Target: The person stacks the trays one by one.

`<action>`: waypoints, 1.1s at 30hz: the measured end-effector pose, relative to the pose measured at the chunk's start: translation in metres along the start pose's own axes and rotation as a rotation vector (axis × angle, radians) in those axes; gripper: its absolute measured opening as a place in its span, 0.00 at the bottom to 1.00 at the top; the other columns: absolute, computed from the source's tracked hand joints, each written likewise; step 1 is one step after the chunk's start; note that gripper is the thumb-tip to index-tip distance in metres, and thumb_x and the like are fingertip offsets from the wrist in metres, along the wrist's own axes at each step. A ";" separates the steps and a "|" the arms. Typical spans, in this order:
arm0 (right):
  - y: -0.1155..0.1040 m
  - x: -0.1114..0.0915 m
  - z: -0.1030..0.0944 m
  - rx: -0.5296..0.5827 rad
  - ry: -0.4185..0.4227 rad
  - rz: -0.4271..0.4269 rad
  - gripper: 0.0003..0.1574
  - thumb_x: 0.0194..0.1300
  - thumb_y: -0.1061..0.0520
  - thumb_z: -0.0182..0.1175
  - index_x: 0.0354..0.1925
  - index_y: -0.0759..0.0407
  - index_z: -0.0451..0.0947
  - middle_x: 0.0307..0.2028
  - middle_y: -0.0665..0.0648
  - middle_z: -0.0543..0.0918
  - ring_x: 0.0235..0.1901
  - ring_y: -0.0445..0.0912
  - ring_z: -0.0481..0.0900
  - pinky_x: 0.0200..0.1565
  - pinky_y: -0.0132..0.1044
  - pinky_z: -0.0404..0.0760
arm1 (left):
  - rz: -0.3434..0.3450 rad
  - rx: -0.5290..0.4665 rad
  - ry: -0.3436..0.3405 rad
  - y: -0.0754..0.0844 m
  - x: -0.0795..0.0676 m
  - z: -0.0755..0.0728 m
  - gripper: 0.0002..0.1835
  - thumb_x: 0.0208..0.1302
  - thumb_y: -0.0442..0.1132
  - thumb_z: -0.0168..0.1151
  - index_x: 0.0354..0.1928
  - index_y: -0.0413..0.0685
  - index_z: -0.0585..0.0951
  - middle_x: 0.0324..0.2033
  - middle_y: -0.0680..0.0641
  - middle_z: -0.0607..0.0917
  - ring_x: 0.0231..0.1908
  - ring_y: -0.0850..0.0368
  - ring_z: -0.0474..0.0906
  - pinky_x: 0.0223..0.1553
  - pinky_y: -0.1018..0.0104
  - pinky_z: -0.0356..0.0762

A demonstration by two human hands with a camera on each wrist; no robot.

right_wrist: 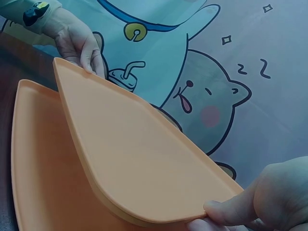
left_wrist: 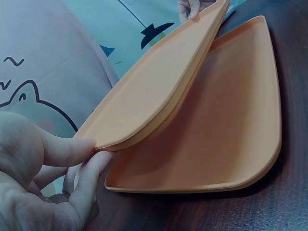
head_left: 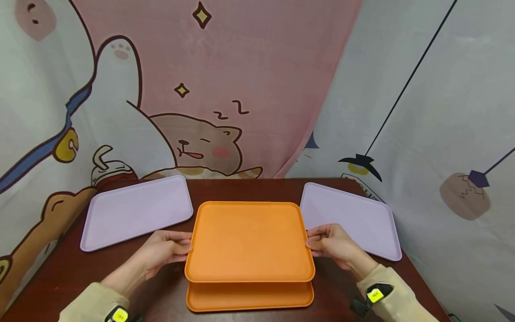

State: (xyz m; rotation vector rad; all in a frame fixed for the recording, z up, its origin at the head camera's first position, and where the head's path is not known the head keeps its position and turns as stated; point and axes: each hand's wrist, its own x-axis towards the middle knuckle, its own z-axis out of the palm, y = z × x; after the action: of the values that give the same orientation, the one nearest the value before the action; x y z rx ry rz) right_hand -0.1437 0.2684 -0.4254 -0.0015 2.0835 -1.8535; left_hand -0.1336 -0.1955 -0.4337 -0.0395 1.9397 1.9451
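Note:
An orange rectangular tray (head_left: 249,241) is held up by both hands over a second orange tray (head_left: 249,297) of like shape. My left hand (head_left: 166,248) pinches its left edge, thumb on the upper side and fingers beneath. At the opposite edge my right hand (head_left: 331,246) pinches it the same way. Both wrist views show the raised tray tilted, with a gap between it and the lower tray (left_wrist: 236,125), which lies on the dark table. Most of the lower tray is hidden from the head view.
A pale lavender tray (head_left: 137,212) lies at an angle on the left of the brown table (head_left: 245,188). Another lavender tray (head_left: 350,219) lies on the right, partly behind the right hand. A cartoon-printed cloth (head_left: 273,89) hangs behind the table and along its sides.

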 end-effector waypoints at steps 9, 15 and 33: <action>0.005 -0.002 -0.001 0.023 -0.021 -0.001 0.18 0.68 0.73 0.63 0.53 0.84 0.76 0.35 0.57 0.87 0.35 0.44 0.86 0.38 0.38 0.90 | -0.006 -0.003 -0.005 -0.006 -0.001 -0.001 0.23 0.69 0.22 0.63 0.64 0.18 0.74 0.45 0.41 0.89 0.40 0.54 0.88 0.43 0.59 0.89; 0.006 -0.002 -0.001 0.038 -0.027 0.002 0.18 0.66 0.74 0.64 0.53 0.84 0.76 0.36 0.59 0.87 0.35 0.45 0.86 0.39 0.40 0.90 | -0.004 -0.006 -0.006 -0.008 -0.002 0.000 0.23 0.69 0.22 0.63 0.63 0.18 0.75 0.43 0.42 0.89 0.40 0.54 0.88 0.43 0.59 0.89; 0.013 -0.004 0.001 0.014 -0.025 0.027 0.19 0.68 0.73 0.63 0.54 0.84 0.75 0.35 0.58 0.87 0.34 0.44 0.86 0.39 0.40 0.90 | -0.014 0.007 -0.008 -0.019 -0.003 -0.001 0.23 0.67 0.22 0.65 0.62 0.17 0.75 0.43 0.43 0.89 0.40 0.55 0.87 0.42 0.59 0.89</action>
State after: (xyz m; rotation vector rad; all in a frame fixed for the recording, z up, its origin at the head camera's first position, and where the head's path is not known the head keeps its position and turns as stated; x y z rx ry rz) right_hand -0.1366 0.2702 -0.4369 0.0066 2.0439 -1.8428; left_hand -0.1254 -0.1983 -0.4509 -0.0429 1.9358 1.9263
